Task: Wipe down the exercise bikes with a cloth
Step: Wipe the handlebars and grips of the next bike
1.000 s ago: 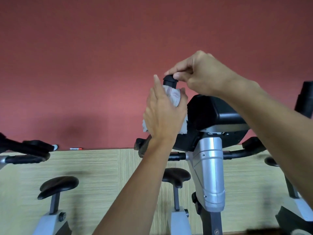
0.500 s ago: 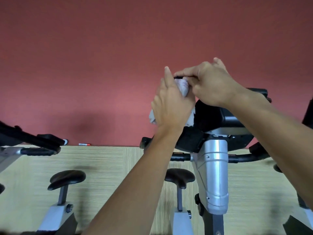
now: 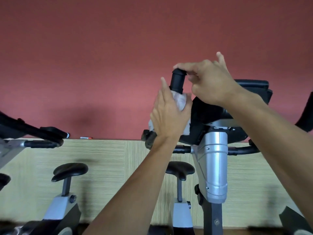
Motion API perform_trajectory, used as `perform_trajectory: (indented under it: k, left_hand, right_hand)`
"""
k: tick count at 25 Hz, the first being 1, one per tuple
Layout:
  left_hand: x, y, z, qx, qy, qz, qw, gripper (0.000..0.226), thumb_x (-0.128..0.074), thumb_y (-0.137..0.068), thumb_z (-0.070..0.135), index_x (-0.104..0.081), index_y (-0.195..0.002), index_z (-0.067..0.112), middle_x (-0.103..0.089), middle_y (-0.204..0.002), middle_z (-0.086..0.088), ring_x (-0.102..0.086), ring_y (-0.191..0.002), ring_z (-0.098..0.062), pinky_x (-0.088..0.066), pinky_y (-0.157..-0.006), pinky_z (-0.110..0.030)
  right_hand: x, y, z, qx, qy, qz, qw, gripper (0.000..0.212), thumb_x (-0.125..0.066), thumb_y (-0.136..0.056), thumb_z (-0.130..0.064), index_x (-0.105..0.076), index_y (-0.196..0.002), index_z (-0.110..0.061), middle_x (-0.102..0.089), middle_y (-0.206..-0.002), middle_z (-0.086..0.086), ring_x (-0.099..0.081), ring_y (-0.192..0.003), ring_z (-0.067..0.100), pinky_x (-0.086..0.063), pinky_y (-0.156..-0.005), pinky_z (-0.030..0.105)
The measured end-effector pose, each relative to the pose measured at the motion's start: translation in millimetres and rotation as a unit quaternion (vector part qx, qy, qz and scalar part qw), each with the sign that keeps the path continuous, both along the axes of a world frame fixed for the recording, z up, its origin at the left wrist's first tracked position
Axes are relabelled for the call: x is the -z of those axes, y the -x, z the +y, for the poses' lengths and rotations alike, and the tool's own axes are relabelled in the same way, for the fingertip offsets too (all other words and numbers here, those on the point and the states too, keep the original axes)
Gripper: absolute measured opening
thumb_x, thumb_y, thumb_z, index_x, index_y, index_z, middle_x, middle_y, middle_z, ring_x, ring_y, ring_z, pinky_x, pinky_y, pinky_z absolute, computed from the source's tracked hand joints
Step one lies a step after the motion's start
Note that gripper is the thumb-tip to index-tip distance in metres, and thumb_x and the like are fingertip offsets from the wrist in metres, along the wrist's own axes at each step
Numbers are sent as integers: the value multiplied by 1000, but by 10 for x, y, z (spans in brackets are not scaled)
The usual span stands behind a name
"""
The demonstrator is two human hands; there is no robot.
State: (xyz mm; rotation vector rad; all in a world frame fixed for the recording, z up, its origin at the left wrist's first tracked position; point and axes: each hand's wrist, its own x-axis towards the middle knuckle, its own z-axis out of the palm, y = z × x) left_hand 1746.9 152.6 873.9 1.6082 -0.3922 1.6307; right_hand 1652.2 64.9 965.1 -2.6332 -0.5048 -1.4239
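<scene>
At the top of the nearest exercise bike [image 3: 213, 167], against a red wall [image 3: 101, 56], two bare hands work on an upright black handlebar grip [image 3: 177, 81]. The left hand [image 3: 169, 116] is wrapped around a pale cloth [image 3: 180, 100], pressing it against the lower part of the grip, with its fingers curled round cloth and bar together. A loose edge of the cloth hangs below the hand on both sides. The right hand [image 3: 211, 83] pinches the top cap of the grip between thumb and forefinger, steadying it; its other fingers are partly lifted clear.

Just to the right of the grip sits the bike's black console [image 3: 211, 114], mounted on a silver post. Two black saddles [image 3: 70, 171] of other bikes stand lower down in front of a pale wood-grain panel [image 3: 110, 167].

To do this step well, the left hand should likely keep the cloth wrapped fully round the grip and slide it the whole length, twisting as it goes so the far side gets wiped too. The right hand would then need to let go so the cap itself can be cleaned. The console and the lower handlebars [image 3: 240, 150] look like the sensible next surfaces.
</scene>
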Motion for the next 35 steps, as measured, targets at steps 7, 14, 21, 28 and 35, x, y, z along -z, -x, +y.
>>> perform_trajectory:
  k: [7,14,21,28,35]
  left_hand:
    - [460,-358,105,48,13,-76,996,79,-74,-82,51,-53,-142,4,-70,-112,-5,-67,-95,-20,-56,-70,-34]
    - [635,-565,301,161,-30,-60,985,54,-74,-71,47,-64,-104,5,-52,-76,16,-51,-66,-9,-53,-60,-34]
    - [702,-774,413,226,-63,-54,971,46,-83,-66,45,-47,-83,23,-55,-69,8,-53,-59,-14,-50,-53,-39]
    - [699,-918,439,274,-80,-112,952,36,-75,-63,40,-50,-75,17,-54,-62,10,-53,-54,-13,-45,-50,-31]
    - [691,-1056,474,279,-96,-165,941,41,-68,-61,53,-37,-69,28,-45,-58,13,-45,-51,-10,-38,-49,-27]
  right_hand:
    - [84,0,1,-42,-6,14,999,80,-43,-79,10,-52,-147,-32,-40,-60,-27,-54,-79,16,7,-126,48]
    - [511,-206,90,71,151,-137,976,80,-50,-78,-19,-31,-153,2,-29,-161,15,-11,-154,33,-7,-126,52]
    - [698,-320,253,191,350,-180,899,56,-28,-84,-30,-69,-112,-4,-46,-147,19,-23,-152,36,-7,-125,58]
    - [670,-468,457,244,419,-183,855,50,-25,-86,-29,-66,-69,-7,-38,-65,3,-30,-73,22,-10,-124,60]
    - [841,-489,666,340,382,-157,845,35,-25,-86,-19,-58,-74,-12,-45,-73,0,-46,-82,24,8,-126,48]
